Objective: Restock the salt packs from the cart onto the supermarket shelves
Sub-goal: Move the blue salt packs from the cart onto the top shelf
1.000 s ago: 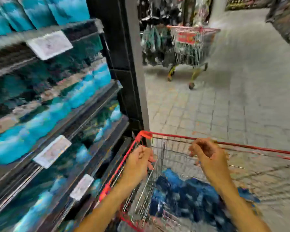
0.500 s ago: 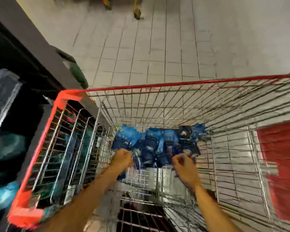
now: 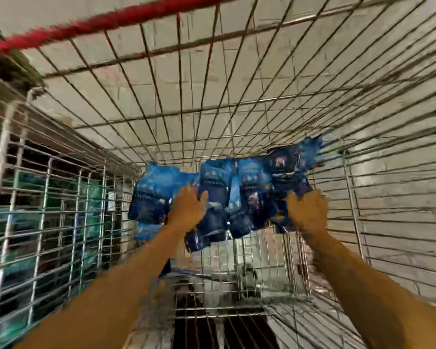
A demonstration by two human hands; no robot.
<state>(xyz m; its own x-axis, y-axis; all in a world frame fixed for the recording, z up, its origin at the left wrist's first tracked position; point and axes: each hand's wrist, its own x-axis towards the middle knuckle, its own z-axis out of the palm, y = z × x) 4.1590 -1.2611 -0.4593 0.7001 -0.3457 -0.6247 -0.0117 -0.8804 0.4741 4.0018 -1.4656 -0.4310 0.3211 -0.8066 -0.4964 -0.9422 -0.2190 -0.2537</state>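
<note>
No text, brand, number or sign can be read. Printed markings are seen on the blue salt packs (image 3: 237, 195) in the cart (image 3: 212, 84), but they are smeared by motion blur and cannot be made out. A small pale tag (image 3: 111, 201) is seen through the cart's left wire wall, and its print is likewise too blurred to be read.

A supermarket aisle: a wire shopping cart (image 3: 212, 102) with a red rim (image 3: 116, 21) stands on pale floor tiles (image 3: 398, 187), stocked shelving (image 3: 18, 197) showing through its left side.
</note>
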